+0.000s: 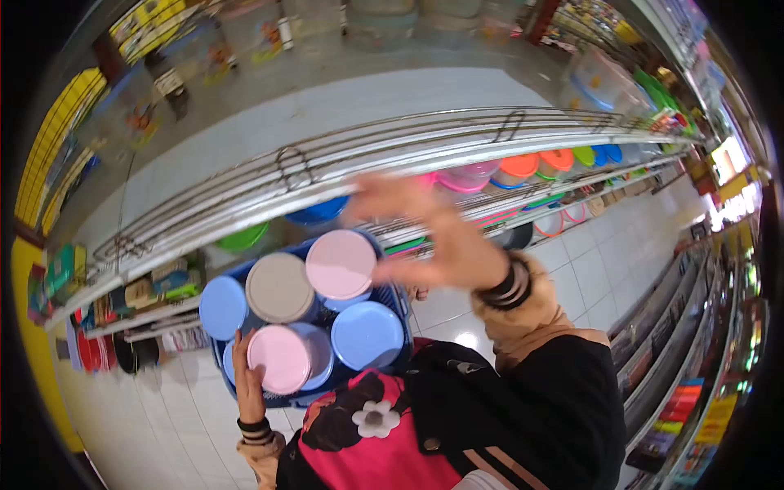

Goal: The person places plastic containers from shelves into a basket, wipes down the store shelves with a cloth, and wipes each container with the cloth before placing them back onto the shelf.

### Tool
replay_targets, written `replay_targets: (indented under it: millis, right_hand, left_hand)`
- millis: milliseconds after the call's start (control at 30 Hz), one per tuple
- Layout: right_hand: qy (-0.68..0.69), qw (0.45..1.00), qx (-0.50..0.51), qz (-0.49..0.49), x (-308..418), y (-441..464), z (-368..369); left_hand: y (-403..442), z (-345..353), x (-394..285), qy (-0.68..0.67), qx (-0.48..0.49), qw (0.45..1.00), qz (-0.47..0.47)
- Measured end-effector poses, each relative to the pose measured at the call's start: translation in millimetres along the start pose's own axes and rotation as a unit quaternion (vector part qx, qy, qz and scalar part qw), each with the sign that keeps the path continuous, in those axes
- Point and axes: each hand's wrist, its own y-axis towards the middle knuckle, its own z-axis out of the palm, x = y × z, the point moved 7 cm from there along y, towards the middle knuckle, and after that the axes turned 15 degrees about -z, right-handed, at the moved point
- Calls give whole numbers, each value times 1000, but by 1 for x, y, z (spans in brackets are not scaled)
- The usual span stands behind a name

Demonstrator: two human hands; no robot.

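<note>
In front of my body is a blue plastic basket (pixel 406 306) filled with round containers. Their lids show from above: a pink lid (pixel 341 263), a grey lid (pixel 280 287), a blue lid (pixel 367 336), another blue lid (pixel 224 307) and a nearer pink lid (pixel 279 359). My left hand (pixel 248 377) grips the side of the nearer pink-lidded container, thumb against its rim; that container overlaps a blue one. Blurred by motion, my right hand (pixel 412 233) is raised beside the farther pink lid, fingers apart and holding nothing.
A white shelf (pixel 343 102) with a wire rail (pixel 294 167) runs across just beyond the basket. Clear plastic boxes (pixel 381 28) stand at its back. Lower shelves hold colourful lidded tubs (pixel 516 167). To the right is another rack (pixel 665 327); tiled floor (pixel 175 412) lies below.
</note>
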Motion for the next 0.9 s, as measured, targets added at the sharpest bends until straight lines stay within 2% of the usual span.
replay_targets:
  millis: [33,67,100,133,200,267,300,367,500,600,667,733,900]
  right_hand:
    - [-77,992,-103,-11,4,0,-44]
    - [-140,967,-206,54,1,-10,-86]
    - [-269,925,-263,60,0,-18,-130]
    - [-325,889,-316,64,-9,-36,-176]
    - [-507,769,-371,122,-22,-74,-256]
    - [-632,623,-374,269,-42,-107,-303]
    - [-632,624,-374,268,-55,-118,-317]
    - [-600,643,-337,337,-89,-140,-335]
    - [-614,627,-349,329,-108,-153,-346]
    - [-642,629,-343,272,-111,-155,-356]
    - [-598,627,-347,359,-115,-159,-361]
    - [-591,648,-345,334,-111,-154,-359]
    - [-563,702,-345,267,-95,-140,-353]
  left_hand:
    - [0,1,2,-13,-1,1000,-8]
    - [0,3,-1,-15,6,1000,1]
    - [-1,2,-3,-45,2,999,-9]
    - [-2,2,-3,-75,-3,997,-21]
    - [-2,1,-2,-74,-2,997,-14]
    - [-2,-2,2,-72,-5,997,-10]
    - [-2,-3,6,-67,-10,998,-3]
    - [-3,-5,8,-63,-17,998,3]
    - [-2,-7,8,-65,-34,997,-14]
    - [-5,-8,7,-55,-37,998,-10]
    - [-7,-9,7,-50,-40,998,-8]
    - [-10,-12,0,-26,-65,997,23]
    - [-13,-21,0,12,-89,996,27]
